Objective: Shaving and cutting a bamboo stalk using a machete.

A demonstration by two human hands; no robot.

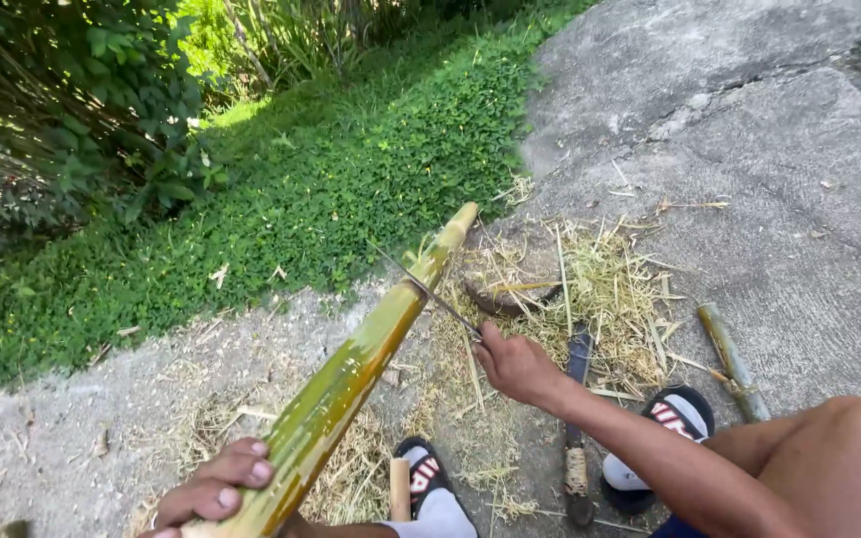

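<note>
Bamboo pole: I see the bamboo pole [351, 374] slanting from the lower left up toward the grass [281, 199], its far tip raised over the straw litter [600, 289].
Left hand: my left hand [213, 488] grips the pole's near end, fingers wrapped over its top.
Right hand: my right hand [515, 367], arm stretched forward from the right, is clenched around the handle of a thin knife [430, 294].
Blade: it lies across the pole's upper part, touching it.
Nearby: a second knife [577, 428] lies on the concrete [779, 149] by my sandals [665, 438].
</note>
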